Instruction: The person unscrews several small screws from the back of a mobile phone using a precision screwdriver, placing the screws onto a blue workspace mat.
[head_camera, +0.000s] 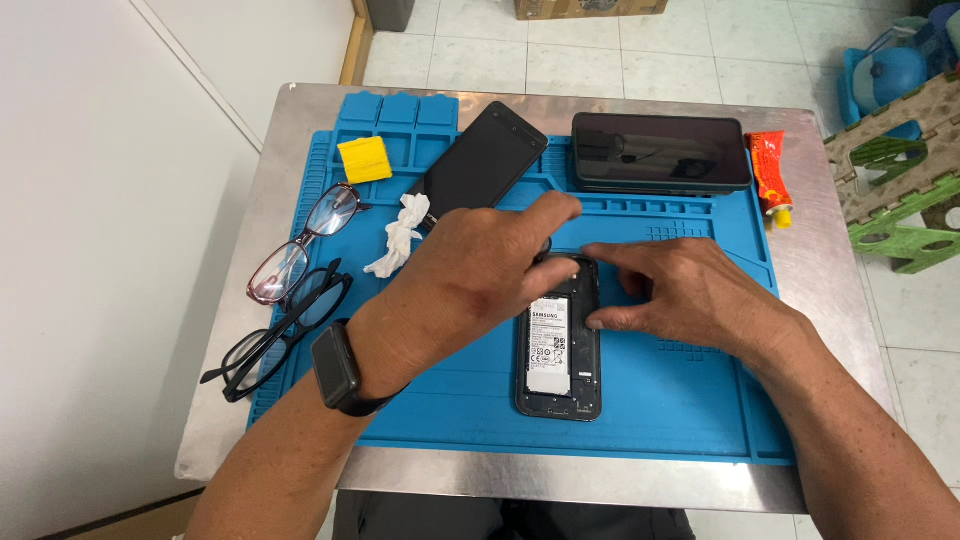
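A black phone with its back cover off (560, 375) lies on the blue work mat (680, 400), its white-labelled battery showing. My left hand (470, 280) covers the phone's upper left, fingers curled over its top end; a black watch is on that wrist. My right hand (690, 290) rests on the mat against the phone's right edge, thumb and fingertips pressing its frame. What is under the left fingers is hidden.
On the mat's far side lie a black phone cover (485, 160), a larger dark phone (660, 150), a yellow block (365, 158) and crumpled tissue (400, 235). Two pairs of glasses (295, 290) sit at the left edge. A red glue tube (770, 175) lies on the steel table (500, 475).
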